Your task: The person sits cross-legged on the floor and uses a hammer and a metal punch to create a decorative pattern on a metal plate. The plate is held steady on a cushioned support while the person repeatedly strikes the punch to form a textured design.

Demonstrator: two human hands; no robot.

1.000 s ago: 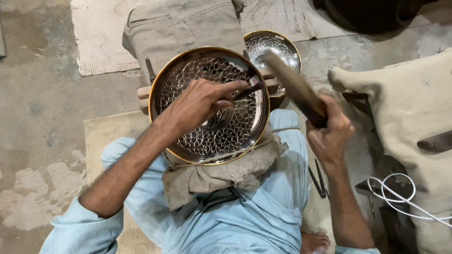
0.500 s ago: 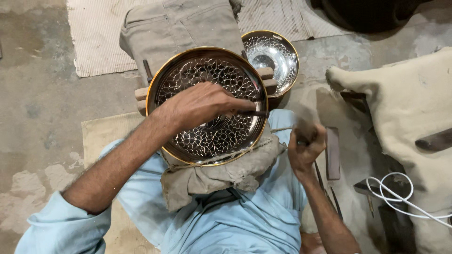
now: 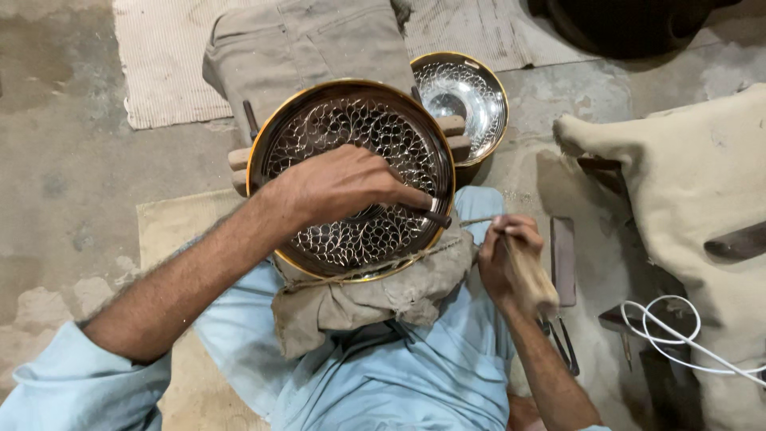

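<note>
- Head view looks down on a person sitting on the floor [image 3: 72, 160] with a big round metal plate [image 3: 351, 179] resting on the lap.
- The left hand [image 3: 339, 187] lies over the middle of the plate. Its fingers [image 3: 403, 195] are closed tight around a thin dark metal punch [image 3: 431, 214], and the tip of the punch touches the plate near its right edge.
- The right hand [image 3: 503, 255] is off the plate, just beside its lower right rim. Its fingers are wrapped all the way around a wooden hammer [image 3: 531, 279]. The hammer looks blurry.
- The plate has a gold rim and a shiny pattern of little leaves and loops cut into it. It sits on a bunched brown cloth [image 3: 375, 299], with a piece of string [image 3: 383, 265] running across its lower edge.
- A wooden block [image 3: 239, 164] sticks out from under the plate on both sides.
- A smaller shiny bowl [image 3: 471, 96] with a gold rim lies just behind the plate, up and to the right.
- A flat dark bar [image 3: 562, 259] lies on the floor near the right hand.
- A white cord [image 3: 678, 335] curls on the floor at the far right, next to a big tan sack [image 3: 686, 183].
</note>
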